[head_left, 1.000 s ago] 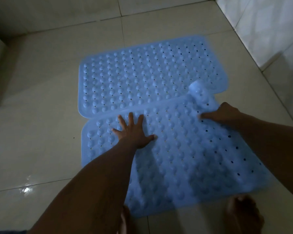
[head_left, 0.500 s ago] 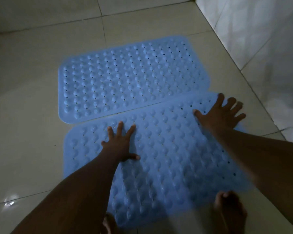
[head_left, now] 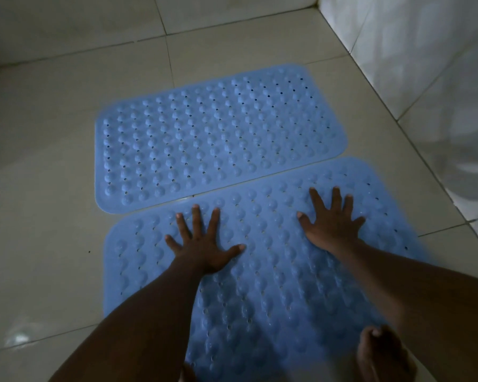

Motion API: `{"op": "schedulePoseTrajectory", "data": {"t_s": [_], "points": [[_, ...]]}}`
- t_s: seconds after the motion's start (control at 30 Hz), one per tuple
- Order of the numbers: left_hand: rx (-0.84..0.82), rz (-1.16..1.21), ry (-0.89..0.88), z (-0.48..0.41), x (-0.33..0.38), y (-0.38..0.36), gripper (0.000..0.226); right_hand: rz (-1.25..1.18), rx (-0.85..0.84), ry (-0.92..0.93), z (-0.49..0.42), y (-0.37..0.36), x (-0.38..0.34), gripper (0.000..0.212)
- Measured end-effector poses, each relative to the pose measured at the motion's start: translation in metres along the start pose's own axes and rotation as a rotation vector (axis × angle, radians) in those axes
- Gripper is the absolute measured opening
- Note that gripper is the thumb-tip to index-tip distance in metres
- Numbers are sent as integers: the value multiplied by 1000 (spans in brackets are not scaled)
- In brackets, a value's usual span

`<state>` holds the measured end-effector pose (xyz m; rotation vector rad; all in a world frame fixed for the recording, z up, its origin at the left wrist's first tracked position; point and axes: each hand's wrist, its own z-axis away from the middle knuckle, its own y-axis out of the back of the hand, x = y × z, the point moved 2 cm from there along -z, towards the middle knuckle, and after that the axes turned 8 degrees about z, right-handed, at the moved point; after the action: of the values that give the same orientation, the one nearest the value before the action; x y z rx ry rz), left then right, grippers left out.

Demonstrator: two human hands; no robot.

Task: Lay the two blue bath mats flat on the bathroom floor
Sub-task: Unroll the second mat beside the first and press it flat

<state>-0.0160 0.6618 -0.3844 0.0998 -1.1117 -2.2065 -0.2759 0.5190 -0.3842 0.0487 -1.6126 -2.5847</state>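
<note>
Pressing our left hand (head_left: 202,249) and right hand (head_left: 333,227) flat, fingers spread, holding nothing, on the near bumpy blue rubber bath mat (head_left: 273,285) at lower centre, we reckon a shove could ride it over the matching far mat (head_left: 218,139) mid-frame.

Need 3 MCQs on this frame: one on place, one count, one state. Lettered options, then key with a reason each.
1. The left hand and right hand press on: A. a wall; B. the near mat; C. a towel.
2. Blue mats on the floor: A. one; B. two; C. three.
3. The left hand's fingers are: A. spread straight; B. fisted; C. pinching an edge.
Key: B, both palms lie on the near mat; B, the far mat lies just beyond the near one; A, all five fingers fan out flat on the mat.
</note>
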Motion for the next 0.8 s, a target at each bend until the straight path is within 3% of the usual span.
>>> {"op": "schedulePoseTrajectory", "data": {"t_s": [0.8], "points": [[13,-57,-51,10,-32,5,112,158,117,22,19,5,-18,72]]}}
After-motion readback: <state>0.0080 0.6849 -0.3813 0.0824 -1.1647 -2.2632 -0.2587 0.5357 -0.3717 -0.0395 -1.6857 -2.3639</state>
